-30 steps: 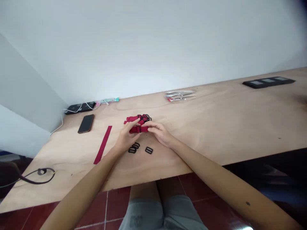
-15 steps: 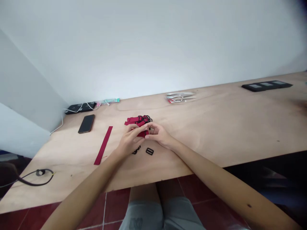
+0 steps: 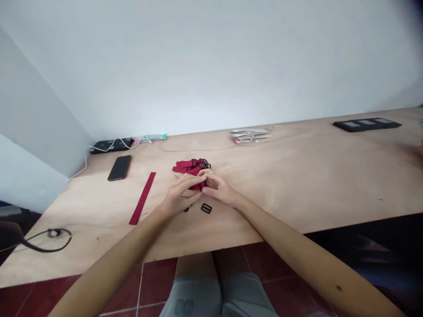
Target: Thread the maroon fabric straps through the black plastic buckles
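Note:
Both hands meet over the middle of the wooden table. My left hand and my right hand pinch a folded red strap piece between their fingertips. Just behind them lies a pile of red straps with black buckles. A single black slide buckle lies on the table under my right wrist. Another black buckle is mostly hidden under my left hand. A long flat red strap lies to the left.
A dark phone lies at the left. A black power strip with white cables sits by the wall. Flat packets lie at the back centre, a black tray at the far right, a black cable at the front left edge.
The hands have drawn the red strap piece slightly nearer and closed together over it. My left hand now covers most of the buckles beneath it.

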Action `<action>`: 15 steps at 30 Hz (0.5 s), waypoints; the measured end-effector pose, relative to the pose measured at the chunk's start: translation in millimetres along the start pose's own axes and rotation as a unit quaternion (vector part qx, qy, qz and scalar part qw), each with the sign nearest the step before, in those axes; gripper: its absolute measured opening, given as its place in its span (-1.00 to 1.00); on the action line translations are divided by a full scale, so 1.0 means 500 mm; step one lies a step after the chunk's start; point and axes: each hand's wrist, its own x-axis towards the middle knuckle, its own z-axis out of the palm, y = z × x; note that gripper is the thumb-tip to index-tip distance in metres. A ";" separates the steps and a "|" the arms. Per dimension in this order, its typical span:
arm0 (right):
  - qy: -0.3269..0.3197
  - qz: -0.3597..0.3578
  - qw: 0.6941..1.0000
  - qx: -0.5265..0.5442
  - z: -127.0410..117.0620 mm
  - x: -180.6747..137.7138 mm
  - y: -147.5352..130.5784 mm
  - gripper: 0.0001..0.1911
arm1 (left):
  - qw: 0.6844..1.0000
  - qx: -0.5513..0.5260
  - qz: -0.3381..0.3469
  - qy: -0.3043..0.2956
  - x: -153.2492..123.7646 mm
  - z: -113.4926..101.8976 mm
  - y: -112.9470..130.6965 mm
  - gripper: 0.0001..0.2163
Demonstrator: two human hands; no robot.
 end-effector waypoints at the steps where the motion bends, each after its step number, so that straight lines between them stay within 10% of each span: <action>1: 0.006 -0.011 0.999 -0.029 0.000 0.000 -0.003 -0.63 | 1.000 -0.009 -0.013 0.007 0.002 -0.001 0.000 -0.58; 15: 0.083 -0.043 0.981 -0.171 -0.004 0.001 0.012 -0.80 | 0.975 0.020 -0.201 -0.090 -0.003 -0.071 -0.049 -0.80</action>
